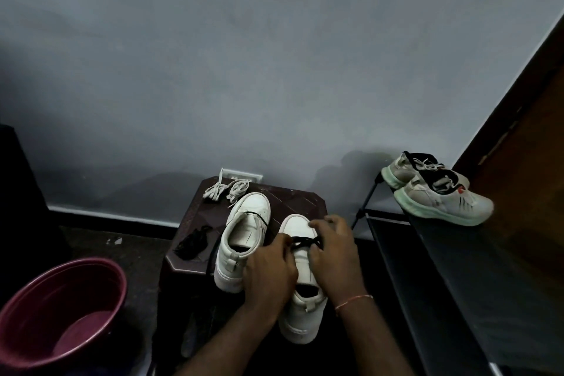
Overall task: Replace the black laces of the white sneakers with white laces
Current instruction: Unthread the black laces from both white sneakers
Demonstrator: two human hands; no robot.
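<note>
Your left hand (270, 268) and right hand (334, 249) each pinch the black lace (305, 242) across the nearer white sneaker (297, 224), at 5 o'clock on the dark stool (200, 217). The second sneaker (244, 229) stands at that shoe's 10 o'clock. Two bundled white laces (225, 189) lie at the stool's 12 o'clock edge, and a loose black lace (192, 243) at 9.
</note>
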